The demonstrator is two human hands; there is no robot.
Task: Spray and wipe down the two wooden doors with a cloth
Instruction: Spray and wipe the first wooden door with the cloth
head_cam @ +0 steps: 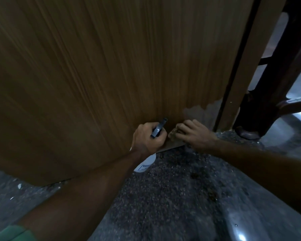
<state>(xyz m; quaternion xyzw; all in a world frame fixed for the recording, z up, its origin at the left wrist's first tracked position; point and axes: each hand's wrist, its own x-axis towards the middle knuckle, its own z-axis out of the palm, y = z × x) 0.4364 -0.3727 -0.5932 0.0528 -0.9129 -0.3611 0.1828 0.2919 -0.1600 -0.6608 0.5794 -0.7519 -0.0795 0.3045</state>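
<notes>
A brown wooden door [97,70] fills most of the view, its bottom edge near the floor. My left hand [147,139] grips the dark trigger head of a spray bottle [144,165], nozzle toward the door's lower part; the white body hangs below my wrist. My right hand [195,133] presses a brownish cloth [172,133] against the door's bottom right corner. A pale, worn patch [198,110] shows on the door just above the cloth.
A light wooden door frame [245,70] stands to the right of the door. Beyond it are dark furniture legs [261,101] and a shiny floor. A speckled grey stone floor [172,197] lies under my arms.
</notes>
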